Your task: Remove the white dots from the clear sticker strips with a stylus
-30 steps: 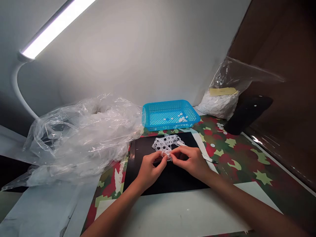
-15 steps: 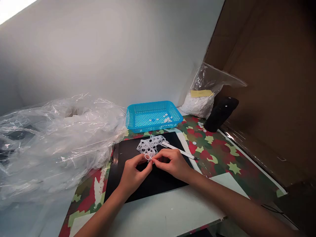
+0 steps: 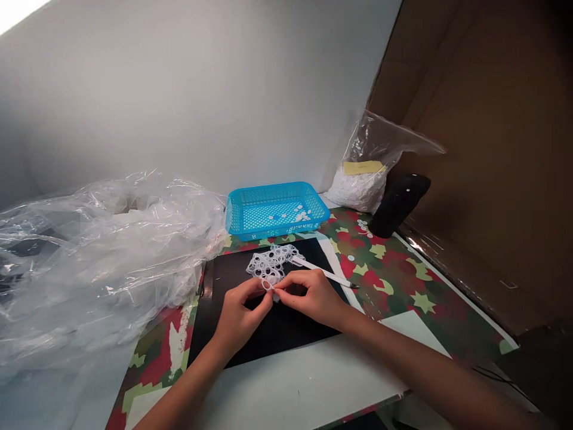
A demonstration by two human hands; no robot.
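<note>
My left hand (image 3: 239,313) is closed in a pinch on a small white plastic ring (image 3: 267,286). From the other side, the fingertips of my right hand (image 3: 316,298) are pinched together at the ring's edge; what exactly lies between them is too small to tell. Just beyond my fingers a heap of similar white rings (image 3: 264,263) rests on a black mat (image 3: 242,349). A white pen-like tool (image 3: 329,275) with a dark tip lies slanting across the mat's right side, one end touching the heap.
Behind the mat stands a blue perforated basket (image 3: 277,233) holding several small white discs. A clear bag of white pieces (image 3: 356,188) leans at the back right, beside a black cylindrical object (image 3: 398,206). Large clear plastic bags (image 3: 111,257) fill the left. Loose discs dot the patterned tabletop (image 3: 403,280).
Both hands stay almost in place, fingertips together at the ring. A small pale bit now shows just below the fingertips. The whole view has shifted slightly.
</note>
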